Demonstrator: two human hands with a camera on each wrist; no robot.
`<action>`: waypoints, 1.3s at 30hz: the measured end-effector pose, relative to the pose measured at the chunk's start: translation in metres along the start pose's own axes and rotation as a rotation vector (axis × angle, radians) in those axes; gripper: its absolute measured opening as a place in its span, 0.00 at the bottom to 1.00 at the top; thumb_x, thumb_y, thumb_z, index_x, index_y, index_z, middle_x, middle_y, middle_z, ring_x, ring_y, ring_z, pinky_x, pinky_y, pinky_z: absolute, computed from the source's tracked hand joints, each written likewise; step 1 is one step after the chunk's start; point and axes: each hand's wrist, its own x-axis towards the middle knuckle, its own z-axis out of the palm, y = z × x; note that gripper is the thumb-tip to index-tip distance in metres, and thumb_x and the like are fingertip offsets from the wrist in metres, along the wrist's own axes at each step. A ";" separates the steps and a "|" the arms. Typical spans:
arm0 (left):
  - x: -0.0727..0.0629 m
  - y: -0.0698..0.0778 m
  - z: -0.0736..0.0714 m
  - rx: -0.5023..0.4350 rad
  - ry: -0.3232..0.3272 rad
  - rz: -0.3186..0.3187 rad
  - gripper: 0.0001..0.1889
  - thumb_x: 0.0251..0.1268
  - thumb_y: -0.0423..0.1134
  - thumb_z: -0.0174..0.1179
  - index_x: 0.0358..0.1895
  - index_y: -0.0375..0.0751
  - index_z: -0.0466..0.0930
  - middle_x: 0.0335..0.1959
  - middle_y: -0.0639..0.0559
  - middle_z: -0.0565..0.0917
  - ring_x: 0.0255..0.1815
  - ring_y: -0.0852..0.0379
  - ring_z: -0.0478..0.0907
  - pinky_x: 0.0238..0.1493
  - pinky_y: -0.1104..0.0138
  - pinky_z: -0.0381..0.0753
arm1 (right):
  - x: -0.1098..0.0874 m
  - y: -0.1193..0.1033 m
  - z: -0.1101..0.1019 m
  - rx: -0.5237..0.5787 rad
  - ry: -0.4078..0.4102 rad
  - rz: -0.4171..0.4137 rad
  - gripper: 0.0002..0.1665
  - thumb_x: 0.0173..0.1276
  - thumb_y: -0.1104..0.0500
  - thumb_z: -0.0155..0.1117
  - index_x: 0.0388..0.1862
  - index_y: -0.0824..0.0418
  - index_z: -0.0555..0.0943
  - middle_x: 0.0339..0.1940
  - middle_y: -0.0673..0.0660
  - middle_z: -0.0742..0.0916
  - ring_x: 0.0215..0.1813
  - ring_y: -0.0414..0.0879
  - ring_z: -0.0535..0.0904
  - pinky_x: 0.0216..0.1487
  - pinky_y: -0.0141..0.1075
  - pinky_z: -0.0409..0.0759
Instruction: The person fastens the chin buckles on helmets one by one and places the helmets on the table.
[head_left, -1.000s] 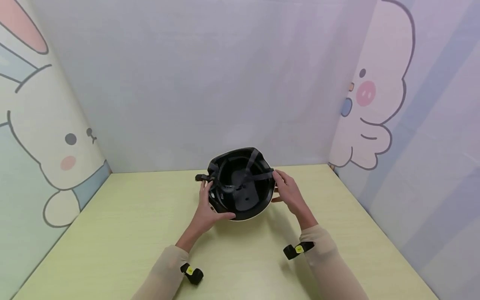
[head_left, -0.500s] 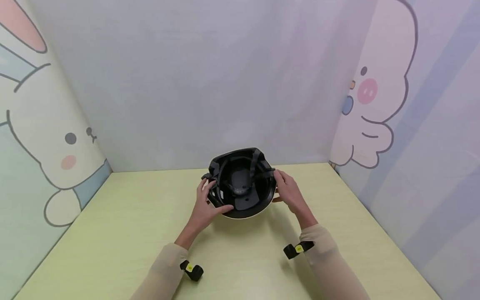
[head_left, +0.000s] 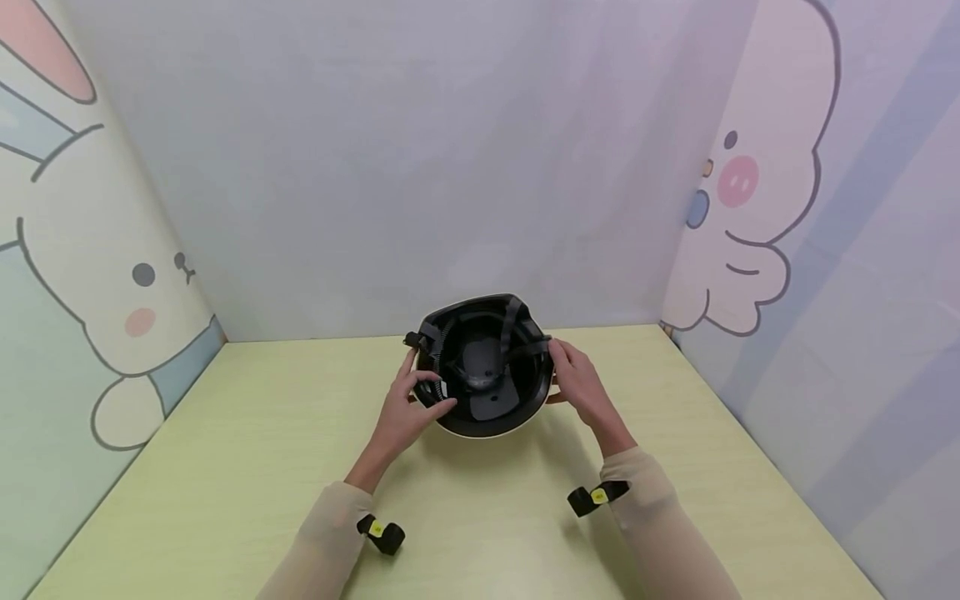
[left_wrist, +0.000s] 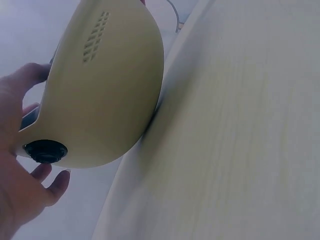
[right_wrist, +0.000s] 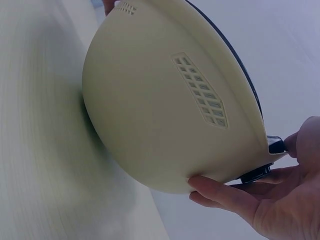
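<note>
A helmet (head_left: 491, 408) with a cream shell and black lining lies tipped on the table, its hollow inside facing me in the head view. My left hand (head_left: 397, 412) grips the left rim, thumb on the inner side and other fingers around the edge. In the left wrist view, two of its fingertips lie by a round black knob (left_wrist: 46, 151) on the shell (left_wrist: 110, 90). My right hand (head_left: 581, 387) holds the right rim; in the right wrist view its fingers press the outer shell (right_wrist: 150, 110) and its thumb is at the edge. Black straps (head_left: 510, 329) cross the lining.
The helmet rests on a pale yellow-green table (head_left: 262, 442). A grey-lilac back wall (head_left: 390, 167) stands just behind it. Side walls with cartoon animals, a rabbit (head_left: 112, 275) and a pale figure (head_left: 757, 183), flank the table.
My left hand has slid a little up and left along the rim, its thumb drawing back. The black strap end at the left has moved up and in. My right hand stays put.
</note>
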 end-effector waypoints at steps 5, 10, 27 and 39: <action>0.000 -0.001 0.000 0.051 0.041 0.093 0.16 0.58 0.38 0.74 0.46 0.37 0.83 0.77 0.46 0.62 0.76 0.40 0.56 0.58 0.41 0.71 | 0.000 0.001 -0.001 -0.005 -0.003 -0.002 0.29 0.82 0.42 0.41 0.60 0.63 0.75 0.49 0.65 0.79 0.42 0.54 0.83 0.31 0.50 0.85; 0.001 -0.001 0.001 0.058 0.057 0.201 0.08 0.60 0.32 0.71 0.41 0.36 0.84 0.69 0.43 0.73 0.70 0.41 0.66 0.42 0.45 0.73 | -0.001 -0.001 0.001 -0.025 -0.004 -0.002 0.28 0.82 0.41 0.42 0.57 0.62 0.76 0.47 0.64 0.79 0.39 0.52 0.83 0.33 0.49 0.86; 0.003 0.008 0.012 0.235 0.068 0.352 0.17 0.54 0.27 0.67 0.49 0.31 0.78 0.55 0.37 0.79 0.59 0.42 0.72 0.64 0.45 0.58 | 0.000 0.000 0.010 -0.515 0.242 -0.541 0.31 0.67 0.77 0.46 0.69 0.68 0.73 0.72 0.73 0.69 0.67 0.67 0.72 0.45 0.51 0.77; 0.000 0.028 0.010 0.372 0.091 0.207 0.18 0.57 0.28 0.61 0.53 0.34 0.79 0.68 0.38 0.70 0.66 0.32 0.65 0.62 0.43 0.69 | -0.001 0.004 0.019 -0.689 0.124 -0.679 0.30 0.60 0.81 0.53 0.63 0.72 0.76 0.71 0.76 0.68 0.71 0.69 0.65 0.63 0.58 0.72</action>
